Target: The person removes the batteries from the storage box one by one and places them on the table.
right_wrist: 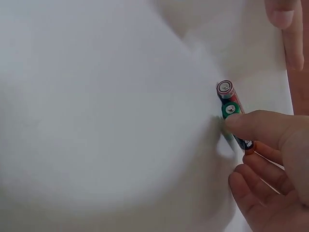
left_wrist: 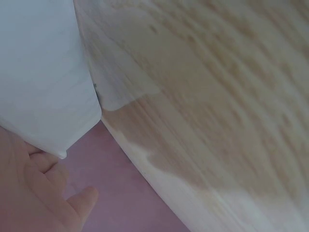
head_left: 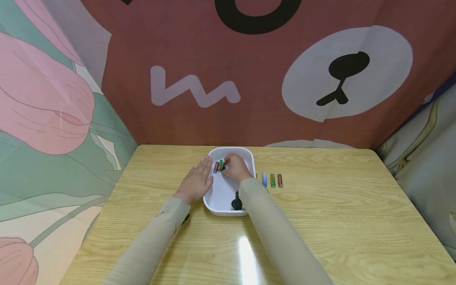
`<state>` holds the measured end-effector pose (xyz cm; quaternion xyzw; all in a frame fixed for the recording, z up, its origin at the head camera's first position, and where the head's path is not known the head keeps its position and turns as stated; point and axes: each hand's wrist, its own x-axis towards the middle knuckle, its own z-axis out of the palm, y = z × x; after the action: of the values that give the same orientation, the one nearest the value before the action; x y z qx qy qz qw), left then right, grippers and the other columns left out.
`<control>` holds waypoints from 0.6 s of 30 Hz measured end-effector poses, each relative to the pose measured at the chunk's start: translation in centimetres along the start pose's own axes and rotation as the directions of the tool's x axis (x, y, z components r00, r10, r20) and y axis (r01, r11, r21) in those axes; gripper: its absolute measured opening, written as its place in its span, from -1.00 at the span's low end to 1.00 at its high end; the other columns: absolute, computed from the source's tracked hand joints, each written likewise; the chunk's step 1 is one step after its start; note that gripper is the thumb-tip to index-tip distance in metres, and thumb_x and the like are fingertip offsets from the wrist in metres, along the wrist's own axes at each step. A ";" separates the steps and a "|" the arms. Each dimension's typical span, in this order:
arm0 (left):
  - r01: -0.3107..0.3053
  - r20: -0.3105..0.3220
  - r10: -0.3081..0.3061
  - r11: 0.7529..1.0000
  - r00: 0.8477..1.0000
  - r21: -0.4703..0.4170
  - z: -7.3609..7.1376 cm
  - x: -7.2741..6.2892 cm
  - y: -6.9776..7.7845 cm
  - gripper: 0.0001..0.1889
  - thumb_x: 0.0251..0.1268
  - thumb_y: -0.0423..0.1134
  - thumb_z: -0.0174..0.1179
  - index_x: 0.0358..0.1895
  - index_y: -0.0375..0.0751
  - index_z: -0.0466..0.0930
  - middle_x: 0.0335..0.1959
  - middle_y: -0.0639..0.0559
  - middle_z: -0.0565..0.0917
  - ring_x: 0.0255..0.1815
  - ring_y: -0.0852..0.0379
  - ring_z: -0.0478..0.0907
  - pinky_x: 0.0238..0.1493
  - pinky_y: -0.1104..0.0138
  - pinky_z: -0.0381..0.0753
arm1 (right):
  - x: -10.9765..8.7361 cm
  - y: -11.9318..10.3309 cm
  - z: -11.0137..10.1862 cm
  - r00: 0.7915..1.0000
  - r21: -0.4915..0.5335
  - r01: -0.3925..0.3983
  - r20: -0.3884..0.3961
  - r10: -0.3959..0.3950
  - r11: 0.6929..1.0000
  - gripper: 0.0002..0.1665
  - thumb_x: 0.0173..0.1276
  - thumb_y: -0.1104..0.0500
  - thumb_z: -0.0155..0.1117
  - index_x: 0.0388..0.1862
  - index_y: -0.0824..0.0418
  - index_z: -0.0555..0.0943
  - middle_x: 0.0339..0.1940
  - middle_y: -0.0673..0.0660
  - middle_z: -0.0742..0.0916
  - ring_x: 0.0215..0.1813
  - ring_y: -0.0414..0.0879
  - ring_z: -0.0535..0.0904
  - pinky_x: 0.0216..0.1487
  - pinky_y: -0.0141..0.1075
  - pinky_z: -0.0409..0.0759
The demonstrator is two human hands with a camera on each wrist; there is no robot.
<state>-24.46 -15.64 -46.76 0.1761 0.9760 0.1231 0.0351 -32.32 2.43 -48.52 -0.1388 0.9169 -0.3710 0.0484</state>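
A white tray (head_left: 221, 194) stands on the wooden table. At its left side my left hand (head_left: 194, 182) rests against the rim with straight fingers; in the left wrist view that hand (left_wrist: 36, 186) shows behind the tray wall. My right hand (head_left: 238, 168) reaches into the far part of the tray and pinches a dark battery (right_wrist: 246, 144) between thumb and fingers. Beside it in the tray lie a red battery (head_left: 215, 168) and a green battery (head_left: 220, 164). The right wrist view shows the thumb (right_wrist: 256, 126) across the dark battery, partly covering the green one.
Right of the tray a blue battery (head_left: 265, 179), a green-and-gold battery (head_left: 272, 180) and a red battery (head_left: 280, 181) lie in a row, with another partly hidden by the tray. A small black object (head_left: 236, 202) sits at the tray's near end. A patterned cloth (head_left: 199, 126) hangs behind the table.
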 end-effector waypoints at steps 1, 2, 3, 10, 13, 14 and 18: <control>0.000 -0.001 0.000 1.000 1.000 -0.002 0.0 0.0 0.0 -0.32 0.63 -0.03 -0.23 0.64 -0.27 -0.15 0.67 -0.10 -0.12 0.67 -0.07 -0.16 0.58 -0.08 0.01 | 0.0 0.0 0.0 1.000 0.008 -0.003 -0.002 0.003 1.000 -0.44 0.08 0.40 0.55 0.09 0.48 0.62 -0.04 0.28 0.73 0.03 0.10 0.64 0.19 -0.11 0.61; 0.000 -0.001 0.000 1.000 1.000 -0.005 -0.1 0.0 0.0 -0.31 0.63 -0.03 -0.23 0.63 -0.27 -0.15 0.67 -0.11 -0.12 0.67 -0.07 -0.16 0.58 -0.08 0.02 | 0.0 -0.1 -0.1 1.000 0.017 -0.008 -0.004 0.008 1.000 -0.44 0.08 0.39 0.56 0.09 0.47 0.62 -0.04 0.28 0.73 0.03 0.10 0.64 0.18 -0.10 0.61; 0.000 -0.001 0.000 1.000 1.000 -0.008 -0.1 -0.1 0.1 -0.31 0.63 -0.03 -0.23 0.64 -0.28 -0.15 0.67 -0.11 -0.12 0.67 -0.08 -0.16 0.58 -0.08 0.02 | -0.1 -0.1 -0.1 1.000 0.023 -0.014 -0.005 0.014 1.000 -0.44 0.08 0.39 0.56 0.10 0.47 0.62 -0.04 0.28 0.73 0.02 0.10 0.63 0.17 -0.10 0.61; 0.005 0.004 -0.005 1.000 1.000 -0.008 -0.1 -0.1 0.1 -0.30 0.63 -0.01 -0.24 0.64 -0.27 -0.17 0.67 -0.10 -0.14 0.67 -0.07 -0.18 0.58 -0.08 0.01 | -0.1 -0.2 -0.3 0.999 0.057 -0.036 -0.007 0.036 0.998 -0.43 0.11 0.35 0.56 0.13 0.43 0.62 0.00 0.28 0.72 0.05 0.09 0.63 0.20 -0.10 0.60; 0.005 0.004 -0.005 1.000 1.000 -0.009 -0.1 0.0 0.0 -0.31 0.64 -0.02 -0.24 0.64 -0.26 -0.17 0.67 -0.09 -0.14 0.67 -0.06 -0.18 0.58 -0.08 0.01 | -0.2 -0.3 -0.4 0.999 0.089 -0.046 -0.002 0.046 0.995 -0.44 0.12 0.34 0.55 0.13 0.42 0.62 0.03 0.28 0.72 0.09 0.10 0.62 0.22 -0.09 0.59; 0.005 0.005 -0.005 1.000 1.000 -0.010 -0.1 0.0 0.0 -0.31 0.64 -0.02 -0.24 0.64 -0.26 -0.18 0.67 -0.09 -0.14 0.67 -0.06 -0.18 0.59 -0.08 0.00 | -0.2 -0.4 -0.5 0.999 0.099 -0.050 -0.001 0.050 0.994 -0.44 0.12 0.34 0.55 0.13 0.41 0.62 0.04 0.28 0.72 0.09 0.10 0.62 0.22 -0.09 0.59; 0.003 0.008 -0.003 1.000 1.000 -0.012 0.0 0.0 -0.1 -0.31 0.64 -0.02 -0.23 0.64 -0.26 -0.18 0.67 -0.09 -0.14 0.67 -0.05 -0.18 0.59 -0.08 0.00 | -0.3 -0.3 -0.6 0.998 0.131 -0.054 -0.010 0.056 0.990 -0.46 0.13 0.32 0.56 0.11 0.39 0.64 0.03 0.27 0.72 0.09 0.10 0.61 0.21 -0.08 0.59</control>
<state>-24.47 -15.70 -46.73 0.1750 0.9753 0.1282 0.0404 -32.07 2.69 -47.93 -0.1074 0.8945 -0.4296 0.0613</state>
